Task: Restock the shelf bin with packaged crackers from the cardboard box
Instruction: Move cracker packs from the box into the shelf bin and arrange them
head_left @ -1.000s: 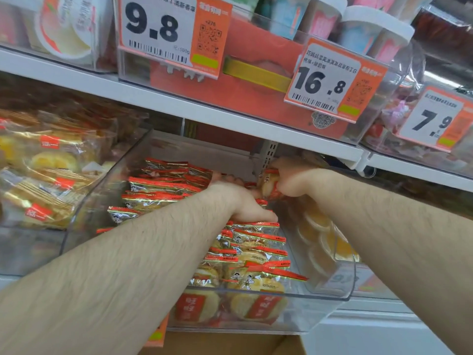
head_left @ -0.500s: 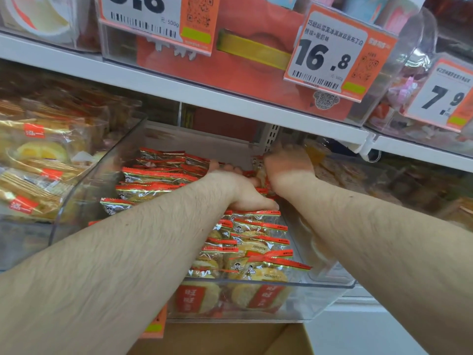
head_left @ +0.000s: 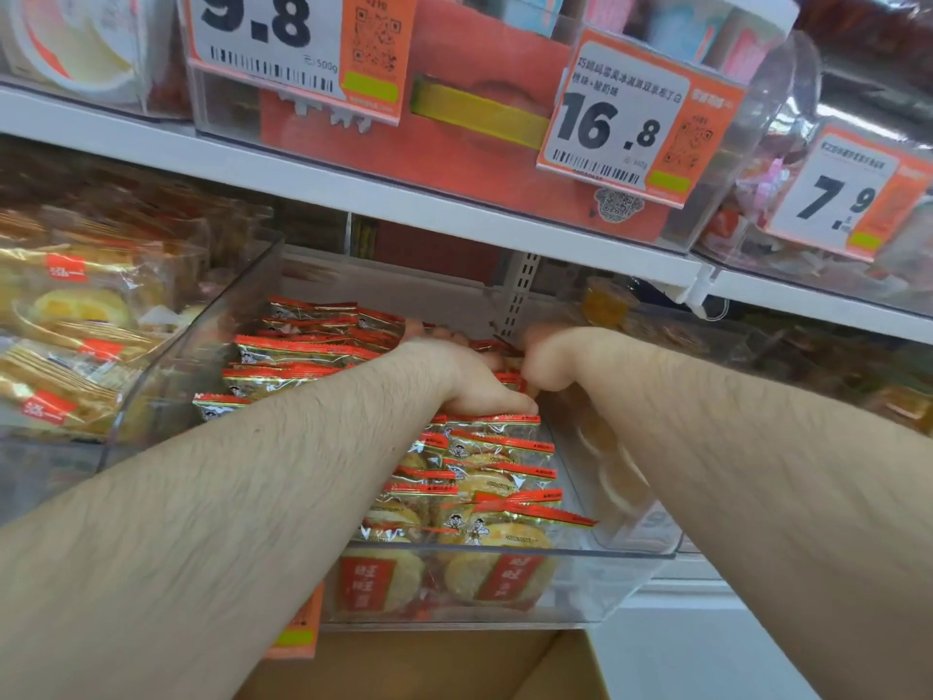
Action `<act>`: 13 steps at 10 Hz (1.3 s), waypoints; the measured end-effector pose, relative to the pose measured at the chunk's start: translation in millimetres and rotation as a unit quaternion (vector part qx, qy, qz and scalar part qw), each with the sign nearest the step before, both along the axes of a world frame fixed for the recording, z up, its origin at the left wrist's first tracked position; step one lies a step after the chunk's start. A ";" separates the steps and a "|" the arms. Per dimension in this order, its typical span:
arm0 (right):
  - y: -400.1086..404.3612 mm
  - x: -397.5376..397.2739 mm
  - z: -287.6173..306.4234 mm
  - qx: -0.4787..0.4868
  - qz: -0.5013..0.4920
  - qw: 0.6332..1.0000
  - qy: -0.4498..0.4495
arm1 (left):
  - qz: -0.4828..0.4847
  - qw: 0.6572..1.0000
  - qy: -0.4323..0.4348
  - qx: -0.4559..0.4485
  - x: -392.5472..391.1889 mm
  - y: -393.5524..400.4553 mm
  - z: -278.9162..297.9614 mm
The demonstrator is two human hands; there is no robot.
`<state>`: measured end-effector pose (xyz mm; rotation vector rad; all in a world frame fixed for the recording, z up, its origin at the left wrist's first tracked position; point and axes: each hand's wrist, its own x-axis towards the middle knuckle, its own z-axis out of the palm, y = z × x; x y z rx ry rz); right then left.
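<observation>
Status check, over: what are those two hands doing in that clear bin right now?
Left hand flat on cracker packs. Right hand curled, grip unclear. Clear bin nearly full. Nothing blocking.

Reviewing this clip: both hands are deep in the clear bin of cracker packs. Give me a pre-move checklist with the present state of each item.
1. Left hand rests on the cracker packs mid-bin: ok.
2. Right hand grip on a pack at the back: cannot tell, fingers hidden.
3. Packs in rows, none over the clear bin front wall: ok.
4. Room left at the back of the bin: cannot tell, hands block it.
5. Cardboard box below the bin within reach: ok.
</observation>
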<state>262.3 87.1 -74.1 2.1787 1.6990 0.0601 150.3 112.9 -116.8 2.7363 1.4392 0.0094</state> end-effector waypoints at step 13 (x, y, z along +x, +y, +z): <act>-194.3 -75.6 -356.7 -0.039 -0.314 0.852 0.418 | 0.091 0.889 -0.161 -0.419 -154.3 -184.8 -169.6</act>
